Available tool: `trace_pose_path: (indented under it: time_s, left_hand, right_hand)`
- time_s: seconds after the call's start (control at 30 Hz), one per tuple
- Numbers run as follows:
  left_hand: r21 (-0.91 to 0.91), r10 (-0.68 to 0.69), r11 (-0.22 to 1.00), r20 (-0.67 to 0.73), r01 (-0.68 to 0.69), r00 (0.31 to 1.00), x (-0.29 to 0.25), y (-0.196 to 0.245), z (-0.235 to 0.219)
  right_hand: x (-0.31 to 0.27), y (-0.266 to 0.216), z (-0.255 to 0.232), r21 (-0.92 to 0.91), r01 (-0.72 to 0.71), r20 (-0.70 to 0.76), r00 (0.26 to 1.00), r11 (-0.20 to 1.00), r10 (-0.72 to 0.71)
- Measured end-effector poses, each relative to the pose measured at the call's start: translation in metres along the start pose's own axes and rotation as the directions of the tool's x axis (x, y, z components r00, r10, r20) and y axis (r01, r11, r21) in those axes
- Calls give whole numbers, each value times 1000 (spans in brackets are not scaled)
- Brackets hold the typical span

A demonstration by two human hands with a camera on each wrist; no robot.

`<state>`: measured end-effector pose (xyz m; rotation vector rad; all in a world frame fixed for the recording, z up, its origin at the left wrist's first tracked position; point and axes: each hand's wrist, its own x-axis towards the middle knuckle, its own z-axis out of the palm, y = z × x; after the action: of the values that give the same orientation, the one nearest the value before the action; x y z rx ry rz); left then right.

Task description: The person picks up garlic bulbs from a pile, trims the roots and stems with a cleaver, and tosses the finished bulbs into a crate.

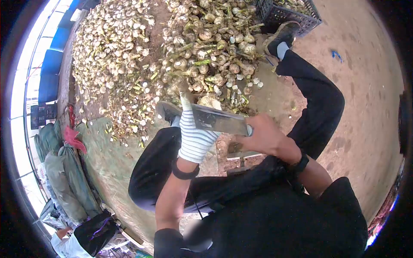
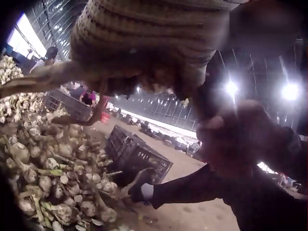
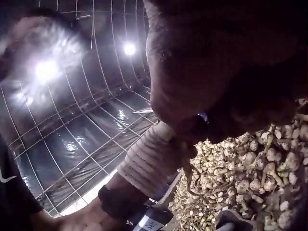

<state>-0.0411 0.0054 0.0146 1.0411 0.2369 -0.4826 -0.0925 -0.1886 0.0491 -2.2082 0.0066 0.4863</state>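
My left hand, in a white glove with dark stripes, grips garlic; in the left wrist view its dry stalk sticks out sideways under the glove. The bulb is mostly hidden. My bare right hand holds the handle of a wide-bladed knife, whose flat blade reaches across to the gloved fingers. Seen from the right wrist, the right hand is dark and close, with the striped glove just below it.
Heaped garlic with stalks lies beyond the hands, and cut pieces are scattered at its near left edge. A black crate stands by the outstretched foot. Sacks and another person are at the left.
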Motion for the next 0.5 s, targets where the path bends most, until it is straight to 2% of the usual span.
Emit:
trace_pose_path:
  time_s: [0.03,0.13,0.17,0.2,0.23,0.27,0.3,0.33,0.37,0.4,0.43,0.47,0.5]
  left_hand:
    - [-296,-197,945,-182,137,963,-1,9,12]
    - [-285,-228,942,-165,175,960,-4,18,23]
    - [-98,-109,990,-122,98,986,-4,16,18]
    - [-100,-110,990,-124,98,986,-5,14,16]
    - [96,22,995,-117,-11,993,-6,13,15]
    - [287,149,951,-84,-119,985,-8,18,22]
    - [464,262,858,-27,-220,965,-11,22,29]
    - [614,359,724,55,-316,932,-13,25,36]
    - [727,437,555,158,-404,885,-12,27,40]
    - [720,443,556,165,-415,881,-6,25,39]
    - [463,366,799,133,-384,921,1,21,32]
    - [158,265,946,123,-282,956,3,14,21]
    - [-162,170,976,150,-145,974,5,10,11]
  right_hand:
    - [1,1,-2,-12,6,27,1000,1000,-6]
    - [0,2,-4,-68,-64,73,995,996,69]
    - [-1,3,-3,-69,-67,75,995,995,72]
    - [-3,4,-1,-38,-16,29,999,999,17]
    - [-3,7,2,-9,39,-19,999,999,-39]
    - [1,15,5,-8,41,-19,999,999,-41]
    - [9,30,9,114,-134,46,990,984,130]
    - [12,43,12,219,-311,127,949,925,289]
    - [10,56,12,219,-312,117,949,925,293]
    - [10,69,8,227,-324,46,945,918,323]
    - [10,78,8,234,-339,-12,936,911,351]
    - [8,78,16,234,-350,4,933,907,359]
    - [7,74,23,318,-354,28,931,880,364]
